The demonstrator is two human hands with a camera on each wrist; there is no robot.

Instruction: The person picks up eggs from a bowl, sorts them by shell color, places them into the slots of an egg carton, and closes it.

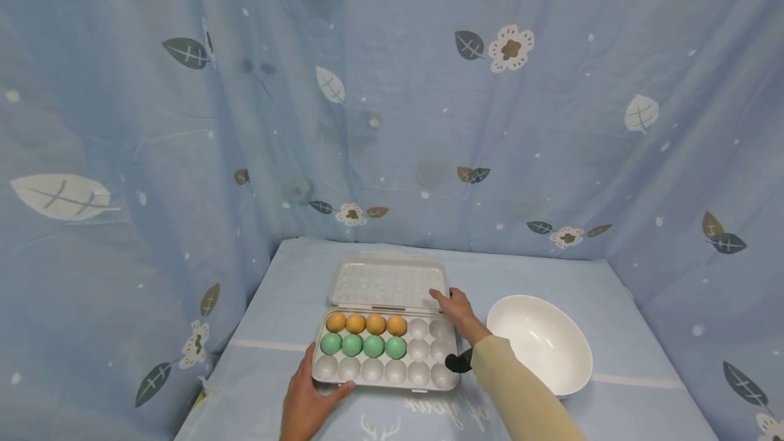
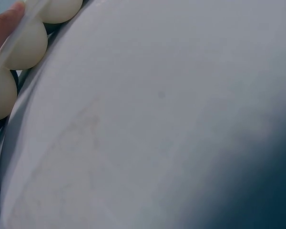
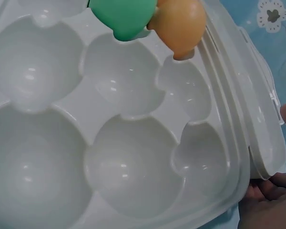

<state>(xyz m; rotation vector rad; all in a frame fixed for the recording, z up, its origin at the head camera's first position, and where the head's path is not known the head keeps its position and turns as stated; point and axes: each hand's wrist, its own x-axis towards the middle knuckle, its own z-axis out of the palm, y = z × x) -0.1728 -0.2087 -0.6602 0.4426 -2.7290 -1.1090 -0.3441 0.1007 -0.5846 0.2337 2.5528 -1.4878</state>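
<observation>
A white plastic egg box (image 1: pixel 418 384) lies on the table with its clear lid (image 1: pixel 392 284) folded back behind it. Several orange eggs (image 1: pixel 376 323) fill part of the back row, and several green eggs (image 1: pixel 373 346) part of the middle row; the front row and right-hand columns show bare cups. My left hand (image 1: pixel 309 393) grips the box's front left corner, thumb at the front edge, fingers along the left side. At the lid's right end, my right hand (image 1: pixel 456 308) pinches the edge, its thumb above and its fingers below. The left wrist view catches only the cups' undersides (image 2: pixel 28 45) and a finger.
A large white bowl (image 1: pixel 539 342) stands on the table just right of the right forearm. Blue patterned cloth (image 1: pixel 416 121) hangs behind and on both sides. A light blue cloth (image 1: pixel 275 298) covers the table. The right wrist bears a black device (image 1: pixel 459 361).
</observation>
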